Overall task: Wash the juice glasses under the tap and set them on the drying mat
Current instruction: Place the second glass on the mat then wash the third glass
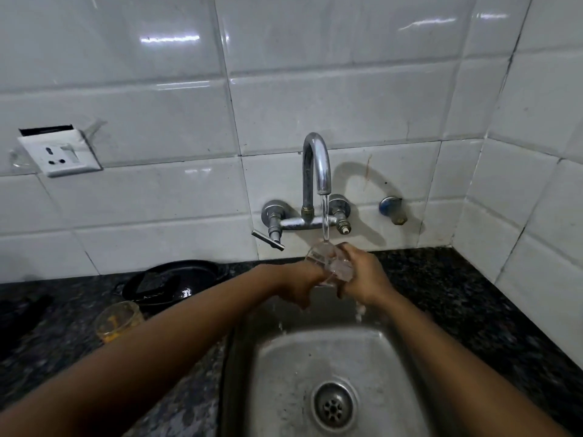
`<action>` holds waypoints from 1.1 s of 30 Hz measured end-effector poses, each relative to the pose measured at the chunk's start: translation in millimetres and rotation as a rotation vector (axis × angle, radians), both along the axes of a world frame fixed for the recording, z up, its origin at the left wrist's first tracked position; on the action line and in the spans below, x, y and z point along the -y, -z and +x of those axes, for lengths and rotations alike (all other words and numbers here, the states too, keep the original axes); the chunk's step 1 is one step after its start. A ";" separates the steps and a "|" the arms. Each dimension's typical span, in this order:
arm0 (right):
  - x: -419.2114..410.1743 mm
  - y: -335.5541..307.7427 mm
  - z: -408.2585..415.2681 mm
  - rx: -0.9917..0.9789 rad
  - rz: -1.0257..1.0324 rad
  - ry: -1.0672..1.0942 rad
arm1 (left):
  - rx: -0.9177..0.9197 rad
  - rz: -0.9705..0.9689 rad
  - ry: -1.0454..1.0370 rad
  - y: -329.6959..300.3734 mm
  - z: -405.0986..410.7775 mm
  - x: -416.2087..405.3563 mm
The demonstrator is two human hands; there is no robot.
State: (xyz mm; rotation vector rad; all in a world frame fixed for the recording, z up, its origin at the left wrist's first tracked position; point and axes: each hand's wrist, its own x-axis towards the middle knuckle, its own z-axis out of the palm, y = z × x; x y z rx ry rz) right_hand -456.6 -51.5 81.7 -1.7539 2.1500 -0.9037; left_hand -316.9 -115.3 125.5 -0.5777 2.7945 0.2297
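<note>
Nearest to where I stood, the steel sink (284,367) lay sunk into the dark speckled desk (457,298), its drain (334,405) low in the basin. Two bare forearms reached out over it from either side. To the left, on the desk, stood a used juice glass (117,320) with orange residue clinging inside, and just behind it lay a black pan (172,279). Beyond the basin's far edge, the two hands met on a clear glass (328,263), held tilted over the sink with its mouth turned up and left. The left hand (303,285) had its grip curled about the glass from below, and the right hand (362,275) had its fingers wrapped over the other side. Water fell from the tap (315,165) straight onto the glass, and drops ran off under the right hand. Behind the tap rose the white tiled wall (347,89), with a socket (60,152) far off to the left.
</note>
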 end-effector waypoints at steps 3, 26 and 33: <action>3.5 4.0 10.2 -0.085 -0.053 -0.074 | 0.304 -0.416 0.063 3.6 -8.1 -4.2; -4.0 28.1 -8.5 0.449 -0.053 0.036 | -1.266 0.976 -0.699 13.3 1.5 -5.2; -6.7 44.4 1.7 0.736 0.152 -0.144 | -1.279 0.949 -0.818 33.3 6.0 -8.0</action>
